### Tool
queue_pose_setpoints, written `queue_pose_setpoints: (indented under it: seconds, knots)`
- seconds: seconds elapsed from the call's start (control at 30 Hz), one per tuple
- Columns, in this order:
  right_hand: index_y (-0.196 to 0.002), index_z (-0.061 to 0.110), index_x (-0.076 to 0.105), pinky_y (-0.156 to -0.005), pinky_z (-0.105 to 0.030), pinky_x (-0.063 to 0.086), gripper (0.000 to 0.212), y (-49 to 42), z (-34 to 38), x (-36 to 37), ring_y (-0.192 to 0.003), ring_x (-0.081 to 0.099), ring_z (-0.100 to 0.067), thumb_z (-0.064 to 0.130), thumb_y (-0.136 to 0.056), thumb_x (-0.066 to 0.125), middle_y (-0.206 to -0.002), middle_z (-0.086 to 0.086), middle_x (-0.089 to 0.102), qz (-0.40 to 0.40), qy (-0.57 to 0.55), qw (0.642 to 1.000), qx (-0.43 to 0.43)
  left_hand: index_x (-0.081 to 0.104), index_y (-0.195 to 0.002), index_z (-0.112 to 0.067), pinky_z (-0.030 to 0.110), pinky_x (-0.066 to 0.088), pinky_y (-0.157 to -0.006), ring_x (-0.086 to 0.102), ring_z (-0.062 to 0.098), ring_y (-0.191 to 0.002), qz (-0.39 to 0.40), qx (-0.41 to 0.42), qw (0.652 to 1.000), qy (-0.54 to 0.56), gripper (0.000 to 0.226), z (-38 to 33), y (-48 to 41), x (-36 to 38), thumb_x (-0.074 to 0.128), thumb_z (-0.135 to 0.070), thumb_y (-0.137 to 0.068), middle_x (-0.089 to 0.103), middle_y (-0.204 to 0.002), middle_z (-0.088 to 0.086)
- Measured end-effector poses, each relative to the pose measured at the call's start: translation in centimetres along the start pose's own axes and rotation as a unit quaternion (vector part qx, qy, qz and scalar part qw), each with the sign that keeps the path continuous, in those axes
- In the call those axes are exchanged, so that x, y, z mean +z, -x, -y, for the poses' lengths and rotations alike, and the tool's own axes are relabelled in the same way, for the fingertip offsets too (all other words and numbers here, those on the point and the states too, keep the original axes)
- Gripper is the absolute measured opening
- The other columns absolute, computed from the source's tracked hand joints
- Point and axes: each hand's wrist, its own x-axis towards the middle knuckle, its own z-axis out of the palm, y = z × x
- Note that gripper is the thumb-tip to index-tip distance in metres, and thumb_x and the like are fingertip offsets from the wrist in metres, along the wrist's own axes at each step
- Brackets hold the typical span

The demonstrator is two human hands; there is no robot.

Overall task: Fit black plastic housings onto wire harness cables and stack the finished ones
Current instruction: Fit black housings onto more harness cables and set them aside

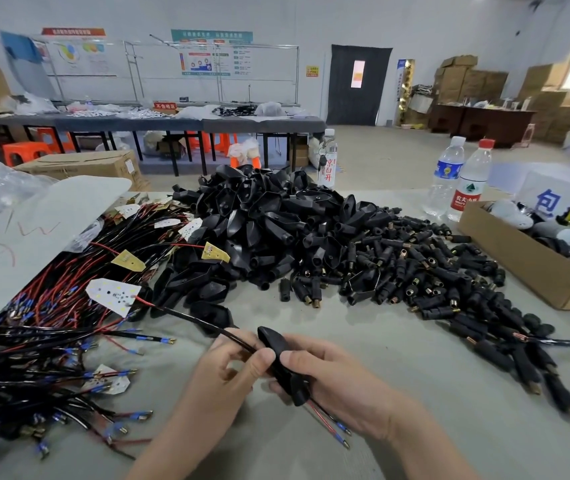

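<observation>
Black teardrop-shaped plastic housing [274, 344] is at near centre above the grey table [397, 358], gripped by the right hand [339, 379]. The left hand [221, 379] pinches the thin black sheathed cable [200, 322] entering it. Likely light, rigid and smooth (possibly slippery): hold its broad body, and the limp cable close in.

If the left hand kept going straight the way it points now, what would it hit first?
Most likely the black housing gripped in the right hand; the left hand, pinching the cable, is almost against it.
</observation>
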Motion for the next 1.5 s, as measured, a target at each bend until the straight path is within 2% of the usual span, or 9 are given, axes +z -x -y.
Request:
queue_pose_setpoints:
  seconds: [0.13, 0.4, 0.53, 0.67, 0.73, 0.83, 1.07, 1.3, 1.5]
  knots:
    - [-0.128, 0.01, 0.059, -0.087, -0.048, 0.057, 0.05, -0.5, -0.4, -0.1, -0.112, 0.068, -0.033, 0.034, -0.087, 0.077, -0.123, -0.015, 0.069, -0.06, -0.011, 0.998, -0.029, 0.074, -0.086, -0.03, 0.027, 0.055, -0.075, 0.068, 0.016, -0.09, 0.012, 0.006, 1.0, -0.009, 0.013, -0.1, 0.1, -0.2, 0.067, -0.041, -0.082, 0.068, -0.104, -0.001]
    - [-0.116, 0.03, 0.072, -0.08, -0.033, 0.056, 0.038, -0.8, -0.8, 0.0, -0.097, 0.071, -0.023, 0.053, -0.085, 0.07, -0.109, -0.008, 0.074, -0.115, 0.097, 0.988, -0.036, 0.073, -0.081, -0.031, 0.004, 0.04, -0.057, 0.061, -0.006, -0.056, -0.062, 0.017, 0.997, -0.049, 0.009, 0.1, -0.2, -0.1, 0.07, -0.027, -0.089, 0.072, -0.07, -0.011]
    - [-0.113, 0.02, 0.072, -0.065, -0.028, 0.055, 0.023, -0.9, -1.3, -0.5, -0.083, 0.068, -0.021, 0.027, -0.091, 0.071, -0.099, -0.007, 0.074, -0.119, 0.096, 0.988, -0.011, 0.072, -0.084, -0.028, 0.005, 0.043, -0.06, 0.065, -0.006, -0.066, -0.157, -0.006, 0.986, -0.064, 0.009, 0.7, -0.5, -0.7, 0.068, -0.025, -0.092, 0.073, -0.075, -0.018]
    - [-0.111, 0.018, 0.07, -0.053, -0.02, 0.048, 0.018, -0.8, -1.2, -0.5, -0.07, 0.061, -0.009, 0.011, -0.1, 0.058, -0.087, 0.002, 0.073, -0.122, 0.186, 0.975, -0.015, 0.07, -0.087, -0.036, 0.014, 0.048, -0.06, 0.065, -0.006, -0.069, -0.19, -0.036, 0.98, -0.055, 0.014, 0.7, -0.5, -1.3, 0.062, -0.046, -0.089, 0.072, -0.079, -0.022]
    - [-0.106, 0.021, 0.072, -0.05, -0.019, 0.046, 0.02, -0.7, -1.0, -0.5, -0.064, 0.058, -0.005, 0.012, -0.102, 0.055, -0.081, 0.006, 0.073, -0.134, 0.224, 0.965, -0.024, 0.068, -0.089, -0.042, 0.018, 0.051, -0.062, 0.065, -0.003, -0.068, -0.18, -0.047, 0.982, -0.041, 0.015, 0.7, -0.4, -1.3, 0.059, -0.053, -0.086, 0.073, -0.08, -0.019]
    - [-0.103, 0.021, 0.073, -0.048, -0.02, 0.044, 0.021, -0.7, -0.8, -0.6, -0.061, 0.055, -0.005, 0.013, -0.102, 0.054, -0.077, 0.008, 0.072, -0.148, 0.239, 0.959, -0.03, 0.067, -0.091, -0.026, 0.034, 0.054, -0.066, 0.066, 0.006, -0.064, -0.173, -0.083, 0.981, -0.016, 0.034, 1.1, -0.6, -1.2, 0.061, -0.058, -0.079, 0.073, -0.077, -0.005]
    - [-0.093, 0.025, 0.076, -0.045, -0.024, 0.036, 0.024, -0.7, -0.9, -1.2, -0.061, 0.049, -0.018, 0.02, -0.102, 0.054, -0.072, 0.003, 0.063, -0.196, 0.228, 0.953, -0.031, 0.054, -0.105, -0.013, 0.021, 0.05, -0.046, 0.066, 0.013, -0.056, -0.194, -0.137, 0.968, 0.08, 0.033, 1.8, -1.6, -1.6, 0.074, -0.032, -0.085, 0.069, -0.084, 0.016]
    - [-0.086, 0.045, 0.069, -0.047, -0.02, 0.034, 0.026, -0.4, -0.4, -2.5, -0.048, 0.042, -0.004, 0.03, -0.1, 0.053, -0.055, 0.016, 0.053, -0.268, 0.33, 0.903, -0.068, 0.056, -0.102, -0.014, 0.031, 0.055, -0.056, 0.068, 0.012, -0.057, -0.209, -0.166, 0.96, 0.08, 0.027, 2.7, -2.0, -2.1, 0.075, -0.025, -0.086, 0.071, -0.075, 0.01]
    - [-0.086, 0.038, 0.069, -0.039, -0.015, 0.029, 0.02, 0.6, 0.3, -4.3, -0.041, 0.043, -0.003, 0.029, -0.097, 0.054, -0.058, 0.016, 0.061, -0.379, 0.397, 0.832, -0.084, 0.059, -0.1, -0.019, 0.046, 0.058, -0.066, 0.065, 0.014, -0.054, -0.198, -0.164, 0.966, 0.007, 0.019, 3.2, -1.7, -2.4, 0.074, -0.023, -0.089, 0.071, -0.066, 0.001]
